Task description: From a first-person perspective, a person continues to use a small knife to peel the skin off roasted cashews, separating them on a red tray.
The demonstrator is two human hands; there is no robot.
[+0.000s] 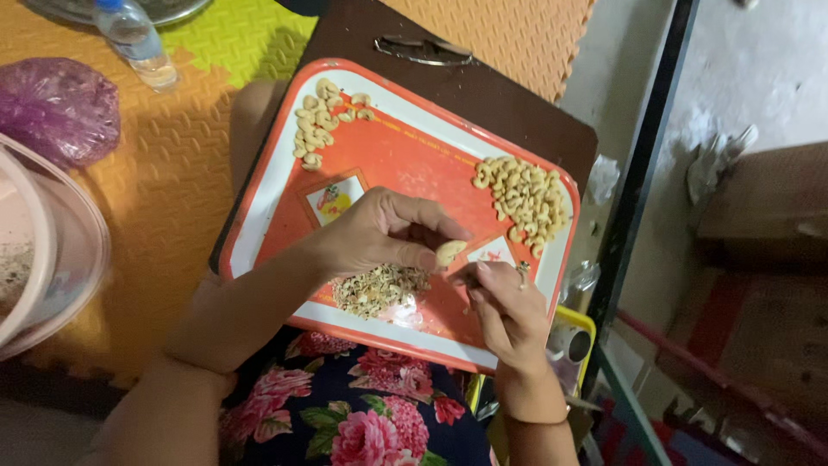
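My left hand (379,235) pinches a pale cashew nut (449,252) between thumb and fingers over a red tray (405,155) with a white rim, resting on my lap. My right hand (504,306) sits just below the nut, fingers curled, touching it with something small that I cannot make out. A heap of brownish skins (379,289) lies under my hands. One pile of cashews (523,196) lies at the tray's right side, a smaller pile (319,121) at its top left.
A dark board with a metal clip (483,86) lies under the tray. Orange and green foam mats (164,173) cover the floor, with a plastic bottle (136,39), a purple bag (56,108) and a pink tub (52,250) at left. A dark metal bar (642,164) runs at right.
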